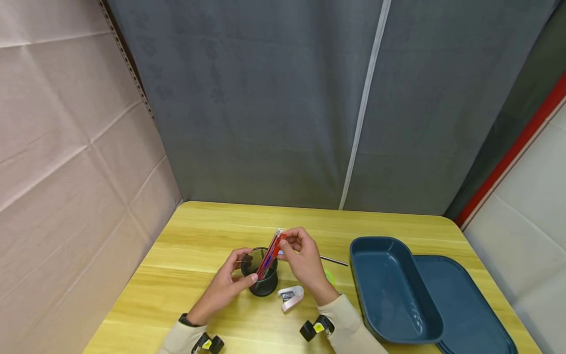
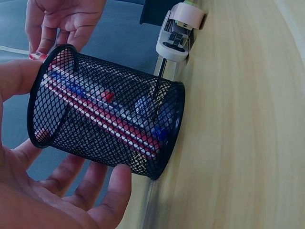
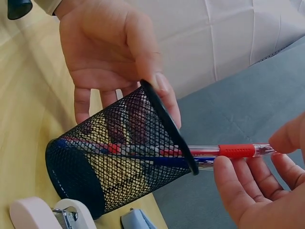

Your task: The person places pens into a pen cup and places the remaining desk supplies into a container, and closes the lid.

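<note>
A black mesh pen cup (image 1: pixel 265 287) stands on the table, with the left hand (image 1: pixel 226 286) around its side and the thumb on its rim. Several pens lean inside, red and blue ones showing through the mesh. In the right wrist view, a clear pen with a red grip (image 3: pixel 236 151) sticks out past the rim. The right hand (image 1: pixel 306 260) pinches its upper end between thumb and fingers, while its lower part is inside the cup. Close by the cup lies a pale pink and white stapler (image 1: pixel 292 296).
To the right sits a deep dark-blue tray (image 1: pixel 360 275), overlapping a flat blue tray or lid (image 1: pixel 468 305). A thin dark rod (image 1: pixel 334 260) and a yellow-green object (image 1: pixel 329 277) lie partly behind the right hand. A grey curtain (image 1: pixel 265 108) hangs behind the table.
</note>
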{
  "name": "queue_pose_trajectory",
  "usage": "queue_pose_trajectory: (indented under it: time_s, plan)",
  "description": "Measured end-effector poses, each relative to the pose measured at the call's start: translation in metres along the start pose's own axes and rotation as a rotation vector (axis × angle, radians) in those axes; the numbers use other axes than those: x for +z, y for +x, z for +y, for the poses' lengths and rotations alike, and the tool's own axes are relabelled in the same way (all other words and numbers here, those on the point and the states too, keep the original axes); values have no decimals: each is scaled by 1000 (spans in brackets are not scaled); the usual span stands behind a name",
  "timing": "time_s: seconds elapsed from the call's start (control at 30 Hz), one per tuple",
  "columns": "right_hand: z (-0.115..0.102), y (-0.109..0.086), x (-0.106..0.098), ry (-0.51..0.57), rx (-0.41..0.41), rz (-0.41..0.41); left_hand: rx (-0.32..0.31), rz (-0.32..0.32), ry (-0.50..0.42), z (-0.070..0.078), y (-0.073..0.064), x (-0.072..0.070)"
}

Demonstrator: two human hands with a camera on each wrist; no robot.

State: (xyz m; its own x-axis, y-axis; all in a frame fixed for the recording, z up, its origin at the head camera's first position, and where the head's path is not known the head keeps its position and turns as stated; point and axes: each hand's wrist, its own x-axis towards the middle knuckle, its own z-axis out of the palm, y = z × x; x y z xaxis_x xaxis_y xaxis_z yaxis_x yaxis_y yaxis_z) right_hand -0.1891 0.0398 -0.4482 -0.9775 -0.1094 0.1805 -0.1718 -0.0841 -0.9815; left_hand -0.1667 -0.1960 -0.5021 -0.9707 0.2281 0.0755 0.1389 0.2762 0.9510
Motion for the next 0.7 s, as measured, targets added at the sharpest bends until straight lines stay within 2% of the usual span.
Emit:
queue_pose_trajectory:
  time_s: [0.7]
  plan:
    - [14,4,-6,-18,67,21,-4,1,4,3,0,0]
